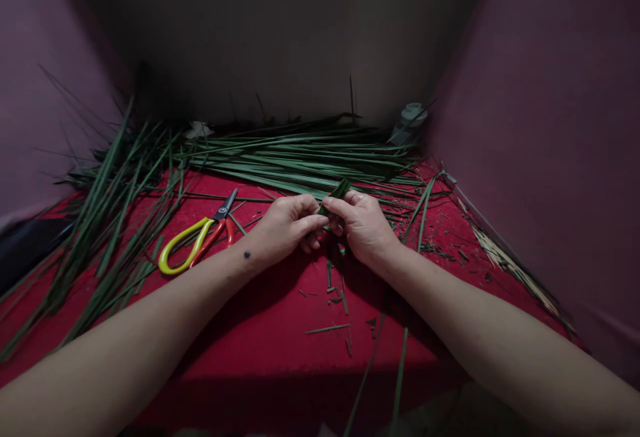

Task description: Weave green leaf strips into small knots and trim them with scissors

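Near the middle of the red cloth [270, 337], my left hand [295, 223] and my right hand [363, 223] meet around a dark green leaf piece [340, 189]. Both hands pinch it between thumb and fingers, and its folded upper end sticks up between them. The lower part of the piece is hidden by my fingers. Scissors [200, 237] with one yellow and one red handle lie just left of my left hand, blades pointing away.
Long green leaf strips [300, 157] lie across the back, and more [115, 223] spread down the left. A whitish container [411, 120] stands at the back right. Pale thin sticks [505, 260] lie along the right edge. Small leaf scraps [340, 300] are scattered near my hands.
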Available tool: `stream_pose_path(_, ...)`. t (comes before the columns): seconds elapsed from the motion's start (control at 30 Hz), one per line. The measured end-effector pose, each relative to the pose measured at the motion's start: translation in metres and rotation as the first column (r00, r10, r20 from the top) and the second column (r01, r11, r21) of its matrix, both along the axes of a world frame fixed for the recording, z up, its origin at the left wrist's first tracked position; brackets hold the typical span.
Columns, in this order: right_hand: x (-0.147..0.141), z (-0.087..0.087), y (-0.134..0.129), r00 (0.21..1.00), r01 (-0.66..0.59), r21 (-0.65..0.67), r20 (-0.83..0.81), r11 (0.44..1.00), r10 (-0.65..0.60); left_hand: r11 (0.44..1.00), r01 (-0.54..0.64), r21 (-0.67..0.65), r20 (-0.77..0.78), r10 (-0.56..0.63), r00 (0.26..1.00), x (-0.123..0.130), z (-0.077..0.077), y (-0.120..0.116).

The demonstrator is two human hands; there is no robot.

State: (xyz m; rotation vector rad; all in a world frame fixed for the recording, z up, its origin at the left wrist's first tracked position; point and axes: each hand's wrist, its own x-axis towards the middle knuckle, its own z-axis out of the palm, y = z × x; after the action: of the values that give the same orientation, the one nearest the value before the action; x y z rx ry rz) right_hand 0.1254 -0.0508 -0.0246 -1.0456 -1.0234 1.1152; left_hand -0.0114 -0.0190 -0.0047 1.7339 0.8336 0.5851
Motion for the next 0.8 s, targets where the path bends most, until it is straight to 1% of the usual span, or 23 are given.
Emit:
stream_pose_path(0.17,-0.001,0.004,-0.003,0.997,0.048,-0.007,0.059,0.999,-0.048,0.999,-0.001,0.046,-0.058,0.004,0.998,0.001,0.006,-0.002)
stream_pose_path(0.27,-0.002,0.008,-0.006,0.989,0.077,0.009,0.123,0.997,-0.078,0.993,-0.023,0.119,-0.109,0.036,0.993,0.002,0.003,-0.002)
stream_pose_path(0.33,-0.002,0.01,-0.007,0.982,0.096,0.04,0.157,0.995,-0.101,0.99,-0.023,0.137,-0.113,0.039,0.993,0.002,0.002,-0.002)
stream_pose_path(0.4,-0.001,0.01,-0.006,0.982,0.104,0.063,0.154,0.993,-0.112,0.996,-0.024,0.085,-0.086,0.031,0.996,0.001,0.002,-0.002)
stream_pose_path(0.53,0.004,0.006,0.001,0.989,0.143,0.037,0.03,0.989,-0.144,0.994,-0.02,-0.106,-0.049,0.015,0.999,-0.001,0.011,-0.003)
stream_pose_path(0.6,0.006,0.006,0.003,0.985,0.174,0.037,-0.012,0.984,-0.173,0.988,-0.045,-0.145,-0.034,0.04,0.999,-0.003,0.017,-0.003)
stream_pose_path(0.63,0.007,0.006,0.004,0.984,0.178,0.037,-0.02,0.983,-0.177,0.988,-0.075,-0.137,-0.02,0.073,0.997,-0.004,0.019,-0.003)
stream_pose_path(0.7,0.006,0.007,0.003,0.987,0.159,0.042,-0.004,0.986,-0.159,0.989,-0.126,-0.078,-0.003,0.126,0.992,-0.005,0.02,-0.003)
stream_pose_path(0.73,0.005,0.007,0.002,0.989,0.146,0.051,0.016,0.988,-0.147,0.991,-0.131,-0.036,-0.011,0.131,0.991,-0.005,0.02,-0.003)
stream_pose_path(0.8,0.004,0.007,0.0,0.99,0.113,0.08,0.071,0.99,-0.119,0.994,-0.105,0.038,-0.045,0.107,0.993,-0.005,0.017,-0.003)
